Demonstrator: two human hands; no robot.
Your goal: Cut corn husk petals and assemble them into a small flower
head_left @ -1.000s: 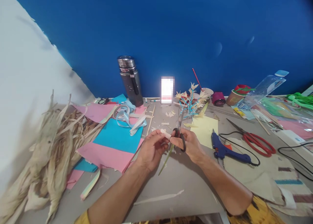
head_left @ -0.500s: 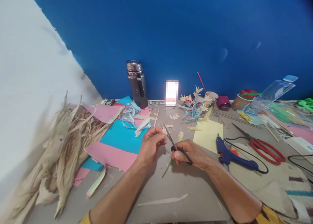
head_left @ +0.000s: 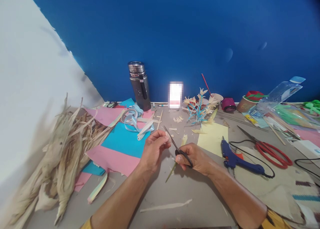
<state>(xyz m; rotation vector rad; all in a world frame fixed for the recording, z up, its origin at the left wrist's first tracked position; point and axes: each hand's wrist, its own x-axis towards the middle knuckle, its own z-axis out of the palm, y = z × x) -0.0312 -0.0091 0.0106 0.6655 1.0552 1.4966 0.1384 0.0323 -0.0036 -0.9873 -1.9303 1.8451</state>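
Observation:
My left hand (head_left: 155, 148) pinches a small pale piece (head_left: 168, 135) between thumb and fingertips, partly hidden by the fingers. Black-handled scissors (head_left: 185, 156) are in my right hand (head_left: 193, 158), its fingers wrapped round the loops. Their blades look closed together and point up and left, beside the pale piece. Below the right hand a thin green strip (head_left: 170, 173) lies on the grey table (head_left: 160, 189). A long pale strip (head_left: 166, 205) rests nearer the front edge.
Dried husks (head_left: 67, 155) and coloured paper (head_left: 125, 139) lie left. A thermos (head_left: 140, 89) and bright phone (head_left: 175, 95) stand behind. Husk flowers (head_left: 199, 107), a blue glue gun (head_left: 240, 160), red-handled scissors (head_left: 272, 154) and a clear bottle (head_left: 280, 96) are right.
The scissor blades have come together and tilted further left, over the pale piece. My right hand has shifted slightly left; my left hand holds nearly the same place.

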